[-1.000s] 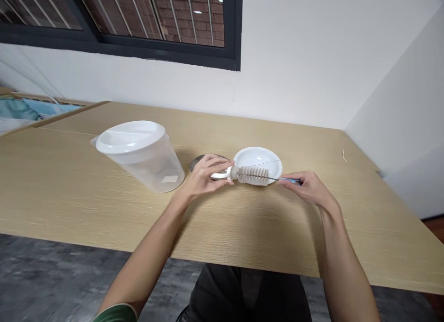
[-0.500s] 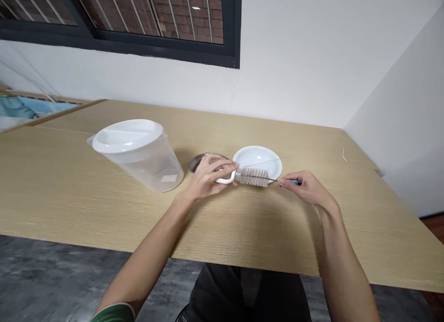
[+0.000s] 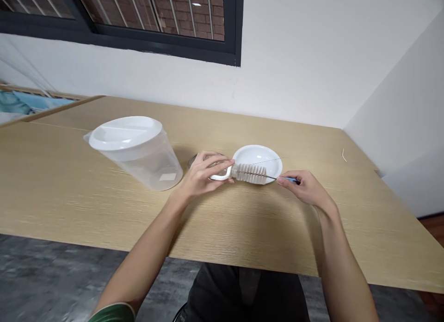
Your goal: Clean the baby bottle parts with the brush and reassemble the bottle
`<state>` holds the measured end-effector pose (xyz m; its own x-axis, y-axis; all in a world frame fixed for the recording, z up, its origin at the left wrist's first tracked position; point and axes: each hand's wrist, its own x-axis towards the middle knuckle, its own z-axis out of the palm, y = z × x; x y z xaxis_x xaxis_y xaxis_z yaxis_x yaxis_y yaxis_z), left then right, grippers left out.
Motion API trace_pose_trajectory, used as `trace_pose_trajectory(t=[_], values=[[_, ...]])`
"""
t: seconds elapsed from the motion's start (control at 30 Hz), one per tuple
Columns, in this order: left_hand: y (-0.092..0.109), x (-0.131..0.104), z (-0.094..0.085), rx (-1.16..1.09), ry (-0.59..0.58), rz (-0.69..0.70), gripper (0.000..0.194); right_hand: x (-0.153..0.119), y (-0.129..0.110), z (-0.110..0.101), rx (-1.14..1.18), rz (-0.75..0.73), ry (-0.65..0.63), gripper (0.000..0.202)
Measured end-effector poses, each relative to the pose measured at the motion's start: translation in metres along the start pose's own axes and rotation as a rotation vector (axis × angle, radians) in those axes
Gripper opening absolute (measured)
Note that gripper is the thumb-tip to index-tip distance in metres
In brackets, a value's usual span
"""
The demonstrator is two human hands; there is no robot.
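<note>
My left hand is closed around a small white-rimmed container, mostly hidden by the fingers. Its mouth faces right. At that mouth sits the bristled end of a bottle brush, lying nearly level; whether the tip is inside I cannot tell. My right hand pinches the brush by its blue handle. Behind the bristles a white bowl rests on the table. A round metal dish shows only its left edge past my left hand.
A translucent pitcher with a white lid stands left of my left hand on the wooden table. A thin pale strip lies far right. The wall and a dark-framed window rise behind.
The container in my left hand and the brush have shifted slightly left together. My left hand now covers more of the metal dish. Both grips stay the same.
</note>
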<state>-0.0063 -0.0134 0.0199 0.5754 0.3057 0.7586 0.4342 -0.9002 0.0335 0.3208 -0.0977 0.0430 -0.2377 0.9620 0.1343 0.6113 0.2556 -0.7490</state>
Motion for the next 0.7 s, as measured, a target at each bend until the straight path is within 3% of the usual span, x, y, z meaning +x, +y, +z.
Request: trace_pose_trajectory(t=[0.13, 0.2, 0.43, 0.7], values=[[-0.003, -0.001, -0.002, -0.083, -0.081, -0.16, 0.049, 0.003, 0.006, 0.011, -0.084, -0.041, 0.146, 0.037], [-0.006, -0.003, -0.001, -0.071, -0.076, -0.16, 0.048, 0.004, 0.007, 0.014, -0.105, -0.051, 0.179, 0.038], [-0.016, -0.009, -0.001, 0.08, -0.043, -0.012, 0.052, 0.007, -0.003, 0.007, 0.106, 0.032, -0.173, 0.052], [-0.023, -0.007, -0.011, 0.09, 0.012, -0.03, 0.054, 0.001, 0.008, -0.008, 0.208, 0.117, -0.151, 0.05]])
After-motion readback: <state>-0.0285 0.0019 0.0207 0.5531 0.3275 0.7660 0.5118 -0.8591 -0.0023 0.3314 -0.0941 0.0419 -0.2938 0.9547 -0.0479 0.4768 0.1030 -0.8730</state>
